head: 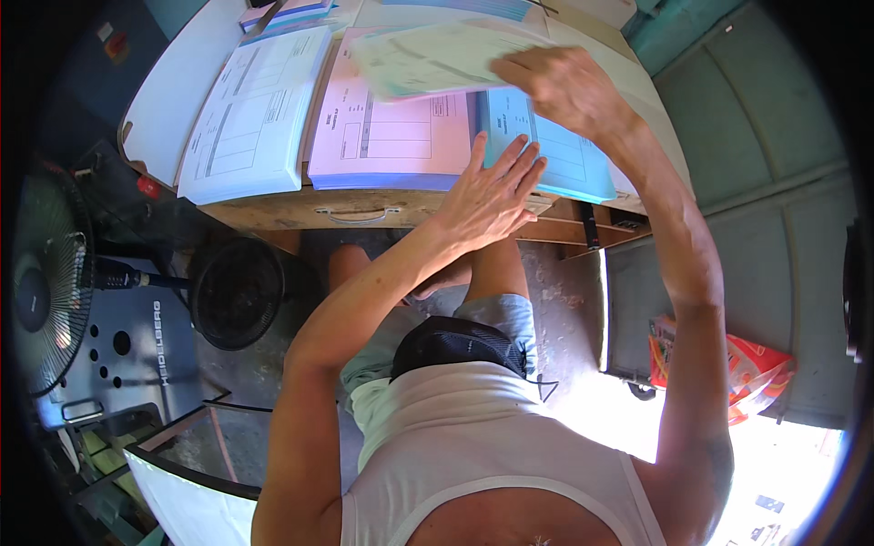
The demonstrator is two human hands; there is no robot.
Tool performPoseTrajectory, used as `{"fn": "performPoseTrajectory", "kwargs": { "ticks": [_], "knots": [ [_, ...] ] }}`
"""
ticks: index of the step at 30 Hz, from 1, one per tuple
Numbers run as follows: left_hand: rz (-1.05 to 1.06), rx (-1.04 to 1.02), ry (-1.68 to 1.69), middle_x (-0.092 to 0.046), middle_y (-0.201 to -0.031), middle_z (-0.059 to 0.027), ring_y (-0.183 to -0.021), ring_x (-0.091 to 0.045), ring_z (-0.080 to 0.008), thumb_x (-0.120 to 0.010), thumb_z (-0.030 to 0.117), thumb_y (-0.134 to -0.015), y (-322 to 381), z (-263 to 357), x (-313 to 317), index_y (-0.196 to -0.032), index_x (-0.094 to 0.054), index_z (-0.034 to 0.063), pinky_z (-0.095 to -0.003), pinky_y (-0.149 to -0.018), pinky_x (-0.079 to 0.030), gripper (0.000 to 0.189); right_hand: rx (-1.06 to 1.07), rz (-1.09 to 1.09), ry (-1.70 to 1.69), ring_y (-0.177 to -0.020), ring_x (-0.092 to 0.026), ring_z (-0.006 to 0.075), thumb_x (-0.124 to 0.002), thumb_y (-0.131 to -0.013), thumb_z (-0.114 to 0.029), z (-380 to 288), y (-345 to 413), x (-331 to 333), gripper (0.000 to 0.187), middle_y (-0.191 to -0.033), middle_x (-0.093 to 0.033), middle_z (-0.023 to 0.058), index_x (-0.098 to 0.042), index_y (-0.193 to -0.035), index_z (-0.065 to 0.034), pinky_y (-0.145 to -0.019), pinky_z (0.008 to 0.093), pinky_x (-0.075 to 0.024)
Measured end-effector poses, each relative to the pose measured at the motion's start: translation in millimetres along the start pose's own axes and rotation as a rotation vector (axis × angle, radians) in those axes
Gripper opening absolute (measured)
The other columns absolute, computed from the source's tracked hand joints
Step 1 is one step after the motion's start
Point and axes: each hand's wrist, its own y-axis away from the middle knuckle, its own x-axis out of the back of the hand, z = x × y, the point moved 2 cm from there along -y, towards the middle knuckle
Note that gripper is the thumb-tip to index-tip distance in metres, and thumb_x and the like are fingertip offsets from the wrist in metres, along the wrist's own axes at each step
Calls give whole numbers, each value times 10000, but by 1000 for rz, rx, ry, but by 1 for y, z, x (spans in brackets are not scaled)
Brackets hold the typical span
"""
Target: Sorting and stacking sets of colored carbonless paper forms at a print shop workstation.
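My right hand (567,89) grips the right end of blurred pale green and pink sheets (430,61), lifted over the stacks on the table. My left hand (495,177) lies with spread fingers on the near left part of a stack of blue printed forms (570,160), holding nothing that I can see. Left of it is a stack of pink printed forms (396,147), partly covered by the raised sheets. Farther left, a stack of white printed forms (246,123) has a fanned near edge.
A wooden drawer with a metal handle (358,217) is under the table edge. A standing fan (51,286) and a black round basket (237,293) are at the left. A red plastic bag (748,375) hangs at the right by grey panels (717,293).
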Motion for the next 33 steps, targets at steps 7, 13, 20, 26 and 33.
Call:
{"fn": "performPoseTrajectory", "kwargs": {
  "ticks": [7, 13, 20, 26, 33],
  "knots": [
    [28, -83, -154, -640, -1239, -89, -1262, -525, -234, -677, 296, -901, 14, 0, -29, -1209, -689, 48, -626, -1089, -366, 396, -377, -96, -153, -845, -726, 309, -579, -819, 43, -15, 131, -33, 337, -938, -747, 140, -695, -1118, -61, -700, 423, -582],
    [149, -83, -34, -662, -1088, -22, -1154, -570, -220, -668, 220, -889, 11, -9, -18, -1065, -733, 94, -580, -1035, -442, 227, -624, -161, -334, -910, -725, 328, -628, -844, -11, -79, 141, 0, 285, -1020, -743, 167, -711, -1116, -36, -782, 429, -585],
    [288, 83, -32, -670, -1235, -25, -1223, -576, -252, -771, 311, -871, 38, -41, 46, -1213, -692, 130, -544, -1049, -428, 395, -592, -162, -254, -979, -703, 355, -587, -820, 59, -88, 151, -6, 349, -1087, -717, 190, -673, -1152, -9, -864, 454, -566],
    [72, 445, -327, -539, -1443, -223, -1358, -488, -393, -735, 375, -901, 155, -172, 157, -1453, -490, -9, -490, -1103, -388, 716, -631, -121, -229, -888, -719, 366, -562, -787, 112, -88, 143, -4, 389, -1004, -722, 189, -670, -1136, -23, -773, 445, -593],
    [-237, 340, -600, -657, -1308, -98, -1238, -593, -299, -744, 239, -887, 236, -214, 185, -1397, -577, 79, -565, -1022, -425, 561, -678, -168, -226, -901, -722, 374, -540, -767, 138, -88, 147, -5, 445, -1026, -729, 213, -687, -1154, -27, -795, 463, -593]
  ]
}}
